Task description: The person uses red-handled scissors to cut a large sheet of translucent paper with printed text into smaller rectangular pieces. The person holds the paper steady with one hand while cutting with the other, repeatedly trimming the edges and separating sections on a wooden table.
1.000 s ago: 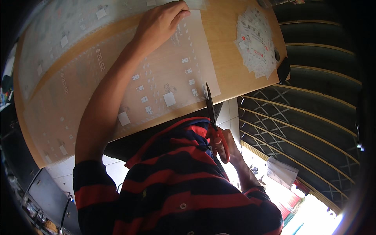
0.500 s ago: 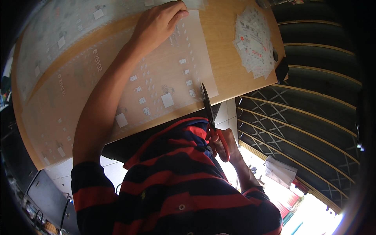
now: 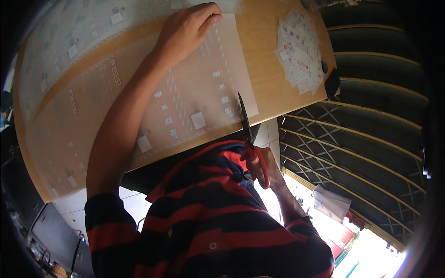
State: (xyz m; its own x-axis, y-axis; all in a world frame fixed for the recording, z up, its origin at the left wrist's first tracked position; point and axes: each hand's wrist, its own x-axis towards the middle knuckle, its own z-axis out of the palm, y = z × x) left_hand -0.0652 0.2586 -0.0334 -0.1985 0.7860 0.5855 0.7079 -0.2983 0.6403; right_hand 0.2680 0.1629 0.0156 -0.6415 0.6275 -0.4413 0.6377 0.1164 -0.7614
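A long translucent plastic sheet (image 3: 139, 99) with white prints lies across the wooden table. At its far edge, close to the right corner, my left hand (image 3: 194, 23) is closed, thumb against curled fingers on the film. My left forearm stretches over the sheet. By the table's near edge, my right hand (image 3: 263, 162) grips the red handles of a pair of scissors (image 3: 245, 118). Their dark blades point away from me, lying over the sheet near its right end. They look nearly closed. Whether the film lies between them is hard to see.
A fanned pile of small printed plastic pieces (image 3: 301, 53) lies at the table's (image 3: 259, 51) right end. More translucent film (image 3: 88, 41) covers the far left. A dark folding gate (image 3: 371, 116) stands to the right, and grey cabinets (image 3: 55, 231) at lower left.
My right hand and the scissors have moved slightly away from me, so the blade tips reach a little farther over the sheet. My left hand stays almost in place.
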